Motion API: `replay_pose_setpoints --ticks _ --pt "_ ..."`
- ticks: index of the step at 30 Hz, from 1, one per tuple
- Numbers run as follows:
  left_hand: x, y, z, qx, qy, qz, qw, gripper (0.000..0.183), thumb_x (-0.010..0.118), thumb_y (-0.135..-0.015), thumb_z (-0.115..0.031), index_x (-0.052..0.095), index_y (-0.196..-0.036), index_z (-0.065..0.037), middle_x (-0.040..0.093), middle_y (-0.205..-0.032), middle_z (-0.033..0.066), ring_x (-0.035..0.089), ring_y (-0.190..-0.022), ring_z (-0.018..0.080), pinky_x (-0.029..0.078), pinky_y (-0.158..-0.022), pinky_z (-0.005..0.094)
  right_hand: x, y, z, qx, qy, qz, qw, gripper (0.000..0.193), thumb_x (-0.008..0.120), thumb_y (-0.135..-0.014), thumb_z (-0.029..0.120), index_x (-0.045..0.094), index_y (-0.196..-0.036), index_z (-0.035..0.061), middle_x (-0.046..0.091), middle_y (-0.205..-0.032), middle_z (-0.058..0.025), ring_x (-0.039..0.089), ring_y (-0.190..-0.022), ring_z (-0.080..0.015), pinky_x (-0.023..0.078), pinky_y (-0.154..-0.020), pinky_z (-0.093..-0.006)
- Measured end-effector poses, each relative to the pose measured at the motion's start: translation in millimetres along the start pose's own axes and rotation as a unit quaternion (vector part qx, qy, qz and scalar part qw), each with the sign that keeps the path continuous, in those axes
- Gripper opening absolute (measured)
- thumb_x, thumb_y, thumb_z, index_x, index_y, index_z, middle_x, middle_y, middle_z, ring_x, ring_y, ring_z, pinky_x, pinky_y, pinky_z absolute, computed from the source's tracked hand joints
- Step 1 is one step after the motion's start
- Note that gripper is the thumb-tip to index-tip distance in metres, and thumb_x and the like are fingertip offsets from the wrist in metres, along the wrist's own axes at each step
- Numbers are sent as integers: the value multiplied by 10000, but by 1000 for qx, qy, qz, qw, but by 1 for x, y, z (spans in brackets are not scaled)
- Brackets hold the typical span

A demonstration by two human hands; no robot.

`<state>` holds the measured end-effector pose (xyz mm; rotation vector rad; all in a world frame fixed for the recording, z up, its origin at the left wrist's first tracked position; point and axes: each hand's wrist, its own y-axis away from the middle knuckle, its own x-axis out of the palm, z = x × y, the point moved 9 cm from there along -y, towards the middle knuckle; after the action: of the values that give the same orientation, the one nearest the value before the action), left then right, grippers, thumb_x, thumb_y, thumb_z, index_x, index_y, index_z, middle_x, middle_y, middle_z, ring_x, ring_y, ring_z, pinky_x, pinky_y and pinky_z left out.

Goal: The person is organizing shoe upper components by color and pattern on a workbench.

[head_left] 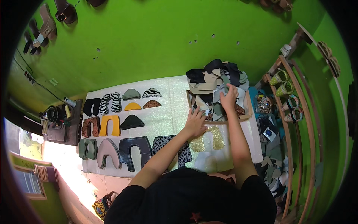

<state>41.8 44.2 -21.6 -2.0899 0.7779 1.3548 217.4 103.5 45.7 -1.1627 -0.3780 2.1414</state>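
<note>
A shallow wooden box [219, 122] at the table's right side is heaped with cut shoe-material pieces [209, 86] in beige, black, grey and white. My right hand [229, 99] reaches into it, fingers curled on a light grey material piece [219, 94]. Over the box's near left edge, my left hand [195, 122] rests with fingers spread, holding nothing that I can see. Just in front of the box lies a gold glittery U-shaped piece [217, 139], with a pale piece [201, 159] nearer me. A black patterned piece [184, 154] is partly hidden by my left forearm.
Stacked U-shaped pieces [110, 125] and half-round pieces [131, 94] stand in rows on the white tabletop [168, 104]. A sewing machine [53, 115] is at the left. Toward the right are a wooden shoe rack [290, 128] and heaped scraps [271, 164].
</note>
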Motion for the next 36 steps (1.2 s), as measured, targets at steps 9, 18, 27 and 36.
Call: replay_pose_setpoints --ticks 9,18,27,36 --pt "-2 0 0 -12 29 7 999 511 586 -734 -380 506 -1148 -92 345 -1302 104 140 -1308 316 51 -1054 517 10 -19 -32 76 186 77 977 228 629 -710 130 597 -934 107 557 -944 -56 549 -870 -270 381 -783 -423" --pt "-18 -21 28 -138 585 -95 793 385 423 -900 -327 563 -1050 -1 579 -1056 114 472 -1090 226 303 -976 310 -41 17 67 -66 -189 185 962 123 607 -720 92 600 -810 8 582 -918 -87 562 -864 -257 407 -762 -356" --pt "12 -43 29 -224 900 -14 373 259 462 -889 -155 393 -1105 -30 529 -1122 144 566 -973 251 493 -832 356 -16 51 81 -125 -322 504 792 223 670 -701 116 629 -885 -2 600 -928 -88 571 -882 -184 439 -781 -290" --pt "17 -42 45 -190 865 -69 459 142 491 -833 -32 426 -954 -71 567 -979 86 584 -872 208 492 -782 311 23 -54 -21 -53 -96 177 978 178 646 -676 96 629 -846 46 569 -863 -85 547 -773 -258 452 -685 -357"
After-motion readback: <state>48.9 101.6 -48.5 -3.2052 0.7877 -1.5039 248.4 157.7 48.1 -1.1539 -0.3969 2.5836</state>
